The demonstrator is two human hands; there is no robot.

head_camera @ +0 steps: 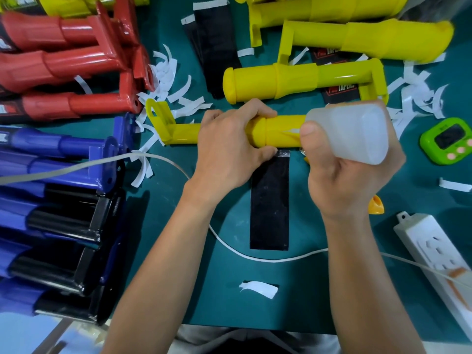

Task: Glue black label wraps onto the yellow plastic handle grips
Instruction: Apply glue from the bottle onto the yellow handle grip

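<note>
A yellow handle grip (pixel 277 131) lies crosswise at the table's middle, its bracket end pointing left. My left hand (pixel 229 146) is wrapped around its middle. My right hand (pixel 350 172) squeezes a translucent white glue bottle (pixel 357 134), tipped so that its nozzle touches the thick end of the grip. A black label wrap (pixel 270 203) lies flat under the grip and stretches toward me, its top edge tucked beneath the handle. Further yellow grips (pixel 301 80) and black labels (pixel 217 44) lie at the back.
Red handles (pixel 63 65) and blue handles (pixel 51 180) are stacked on the left. White backing strips (pixel 173 80) litter the green mat. A white cable (pixel 229 246) loops past the label to a power strip (pixel 439 261) at right. A green timer (pixel 447 141) sits far right.
</note>
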